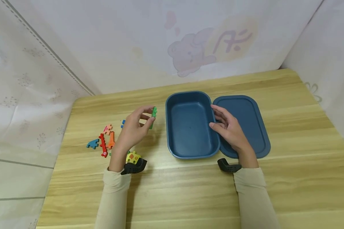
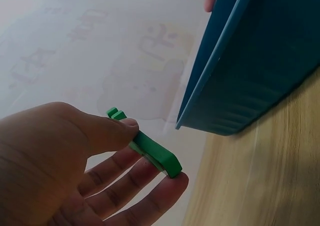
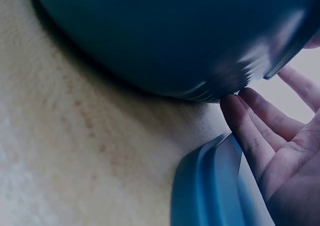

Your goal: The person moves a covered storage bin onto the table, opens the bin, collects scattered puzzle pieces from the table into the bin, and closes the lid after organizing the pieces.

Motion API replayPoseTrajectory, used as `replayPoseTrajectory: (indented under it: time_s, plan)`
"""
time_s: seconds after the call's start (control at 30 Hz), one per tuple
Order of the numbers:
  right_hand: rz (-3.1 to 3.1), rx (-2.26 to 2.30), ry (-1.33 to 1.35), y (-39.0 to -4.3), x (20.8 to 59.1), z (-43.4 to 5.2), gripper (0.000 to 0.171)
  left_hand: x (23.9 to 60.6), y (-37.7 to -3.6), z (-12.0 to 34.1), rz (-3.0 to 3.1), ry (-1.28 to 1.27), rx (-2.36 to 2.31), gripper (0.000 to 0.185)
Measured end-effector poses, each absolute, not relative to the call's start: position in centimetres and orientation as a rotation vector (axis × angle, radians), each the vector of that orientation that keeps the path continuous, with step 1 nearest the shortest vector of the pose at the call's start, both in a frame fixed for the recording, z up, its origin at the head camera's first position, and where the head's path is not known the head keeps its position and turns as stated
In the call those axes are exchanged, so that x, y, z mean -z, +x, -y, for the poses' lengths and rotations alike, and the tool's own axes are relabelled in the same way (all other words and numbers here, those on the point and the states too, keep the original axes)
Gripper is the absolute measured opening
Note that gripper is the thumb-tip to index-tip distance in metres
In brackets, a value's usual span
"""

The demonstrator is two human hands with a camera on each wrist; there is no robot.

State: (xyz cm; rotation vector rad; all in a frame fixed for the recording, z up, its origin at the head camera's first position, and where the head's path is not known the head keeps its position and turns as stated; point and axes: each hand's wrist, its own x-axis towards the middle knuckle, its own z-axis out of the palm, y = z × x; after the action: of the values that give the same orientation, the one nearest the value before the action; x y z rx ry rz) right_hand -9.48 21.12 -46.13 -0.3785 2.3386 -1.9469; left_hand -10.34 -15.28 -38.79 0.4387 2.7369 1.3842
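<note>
My left hand [image 1: 134, 128] pinches a green puzzle piece [image 2: 155, 151] between thumb and fingertips, raised left of a blue plastic box [image 1: 189, 130]. In the left wrist view the piece is thin, with small knobs at one end. The box stands uncovered, with nothing inside it. At its right wall my right hand [image 1: 229, 128] holds the rim, thumb over the edge and fingers along the outside. The right wrist view shows those fingertips [image 3: 232, 106] against the outer wall. Beneath the right hand lies the flat blue lid [image 1: 252, 127], partly covered by it.
Left of the left hand lie several puzzle pieces: blue [image 1: 93, 143], red [image 1: 103, 145], orange [image 1: 111, 140] and pink [image 1: 107, 129]. A yellow piece [image 1: 133, 157] sits beside the left wrist, and another blue piece [image 1: 122, 123] is partly hidden. A patterned cloth [image 1: 132, 47] hangs behind the wooden table [image 1: 186, 194].
</note>
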Motion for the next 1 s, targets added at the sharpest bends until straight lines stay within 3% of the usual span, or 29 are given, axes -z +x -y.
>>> replayPoseTrajectory:
  time_s: [1.0]
  plan:
    - [-2.347, 1.973, -0.404, -9.6, 46.2, -20.7, 0.064, 37.8, -11.7, 13.9, -2.634, 0.457, -1.51, 0.041]
